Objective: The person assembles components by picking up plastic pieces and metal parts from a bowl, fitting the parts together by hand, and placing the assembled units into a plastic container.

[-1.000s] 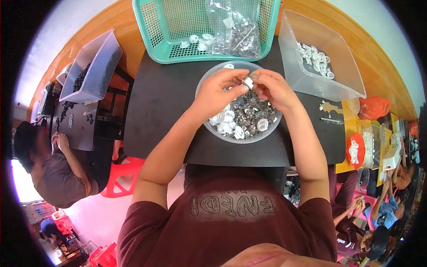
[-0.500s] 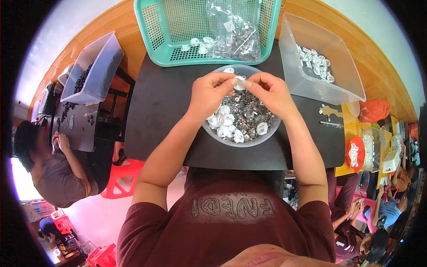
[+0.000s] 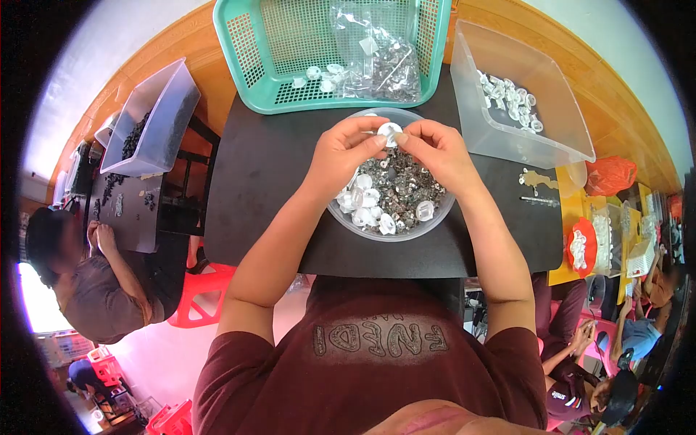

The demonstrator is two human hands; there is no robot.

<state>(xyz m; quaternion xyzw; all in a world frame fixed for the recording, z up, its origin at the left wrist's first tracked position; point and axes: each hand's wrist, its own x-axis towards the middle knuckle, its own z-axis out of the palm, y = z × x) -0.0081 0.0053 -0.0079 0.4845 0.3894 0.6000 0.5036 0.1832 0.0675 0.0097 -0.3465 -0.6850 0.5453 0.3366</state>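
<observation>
Between my two hands, over the far side of a clear round bowl (image 3: 384, 236), is a small white round plastic part (image 3: 390, 133). My left hand (image 3: 346, 151) pinches it from the left with thumb and fingers. From the right, my right hand (image 3: 436, 154) grips its other edge, fingers closed. Beneath them the bowl holds many small metallic pieces (image 3: 409, 181). Several white plastic parts (image 3: 362, 203) lie heaped at the bowl's left side, and a single clear-white one (image 3: 425, 210) rests at the right.
A green basket (image 3: 272, 107) with a bag of metal pieces (image 3: 391, 69) stands behind the bowl. Right of it, a clear bin (image 3: 522, 141) contains white parts. A strip-like tool (image 3: 538, 201) lies at the table's right. Other people sit left and right.
The white part now shows its round face more openly between my fingertips. Both hands stay nearly in place; the whole view has shifted slightly.
</observation>
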